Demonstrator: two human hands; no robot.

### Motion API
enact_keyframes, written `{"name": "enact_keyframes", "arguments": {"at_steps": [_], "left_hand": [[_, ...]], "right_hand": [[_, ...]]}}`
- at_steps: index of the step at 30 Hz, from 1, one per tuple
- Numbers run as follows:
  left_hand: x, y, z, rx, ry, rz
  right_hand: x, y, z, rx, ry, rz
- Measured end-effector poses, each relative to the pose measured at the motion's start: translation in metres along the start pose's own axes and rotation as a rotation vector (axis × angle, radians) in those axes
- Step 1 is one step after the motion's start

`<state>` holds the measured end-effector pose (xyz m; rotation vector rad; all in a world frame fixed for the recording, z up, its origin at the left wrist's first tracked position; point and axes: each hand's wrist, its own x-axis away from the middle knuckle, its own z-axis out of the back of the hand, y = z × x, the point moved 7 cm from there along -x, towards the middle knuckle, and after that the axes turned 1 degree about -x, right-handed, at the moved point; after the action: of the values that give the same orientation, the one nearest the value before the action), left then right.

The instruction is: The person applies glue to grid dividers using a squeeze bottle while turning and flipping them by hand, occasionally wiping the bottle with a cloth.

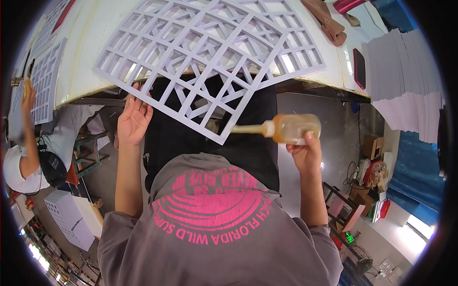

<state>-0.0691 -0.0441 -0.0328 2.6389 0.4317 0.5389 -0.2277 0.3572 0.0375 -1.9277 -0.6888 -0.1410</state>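
Observation:
My right hand (pixel 307 151) is closed around a squeeze bottle (pixel 298 128) of amber liquid, tipped sideways. Its long nozzle points left, the tip at the near corner of a pale lavender lattice panel (pixel 191 88); contact there I cannot tell. This panel overhangs the table's front edge, above my lap. At its lower left edge, my left hand (pixel 134 119) has its palm turned up and fingers stretched out, fingertips reaching the rim. Whether they bear its weight is unclear. A second lattice panel (pixel 305 52) lies partly beneath the first, turned at an angle.
The white table (pixel 86 62) carries a phone (pixel 359 69) and a brown cloth (pixel 327 21) on the right. Tall stacks of pale sheets (pixel 405 71) stand at far right. On the left, another person (pixel 28 162) works beside a lattice panel (pixel 46 86); a green stool (pixel 88 152) stands nearby.

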Motion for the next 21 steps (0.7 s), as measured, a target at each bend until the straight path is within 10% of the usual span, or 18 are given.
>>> {"name": "enact_keyframes", "arguments": {"at_steps": [9, 12, 21], "left_hand": [[-0.001, -0.001, 0.005, 0.031, -0.051, -0.001], [-0.001, -0.001, 0.004, 0.0, 0.001, 0.0], [-0.004, 0.026, -0.031, -0.034, -0.228, -0.096]], "right_hand": [[-0.005, -0.024, -0.006, 0.414, -0.029, 0.261], [-0.013, -0.002, 0.007, 0.09, -0.129, -0.108], [-0.142, -0.097, 0.022, -0.569, -0.059, 0.097]]}}
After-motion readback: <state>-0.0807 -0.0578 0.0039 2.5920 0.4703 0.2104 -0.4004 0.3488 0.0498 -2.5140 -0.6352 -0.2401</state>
